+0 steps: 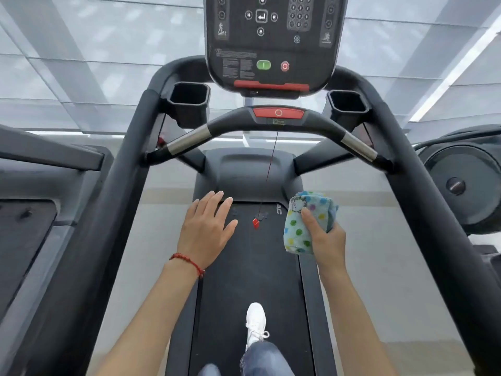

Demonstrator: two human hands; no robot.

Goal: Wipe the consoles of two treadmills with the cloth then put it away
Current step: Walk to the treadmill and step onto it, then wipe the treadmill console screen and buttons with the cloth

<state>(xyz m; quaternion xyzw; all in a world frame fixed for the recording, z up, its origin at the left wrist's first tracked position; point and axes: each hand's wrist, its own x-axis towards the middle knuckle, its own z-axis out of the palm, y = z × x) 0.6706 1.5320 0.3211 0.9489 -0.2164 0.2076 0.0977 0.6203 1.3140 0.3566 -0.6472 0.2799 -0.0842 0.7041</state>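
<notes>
The right hand [325, 234] grips the folded dotted cloth [306, 221], well below the console [271, 42] ahead and above it; the left hand [206, 229] hangs relaxed, holding nothing — best to raise the cloth flat and wipe lightly around the green and red buttons — avoiding accidental presses

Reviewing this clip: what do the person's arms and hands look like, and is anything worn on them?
Both arms are bare to the bottom edge of the frame, with no sleeves in view. The left hand has a thin red beaded bracelet around its wrist. The right hand shows no bracelet, watch or glove. No rings are visible on either hand.
</notes>
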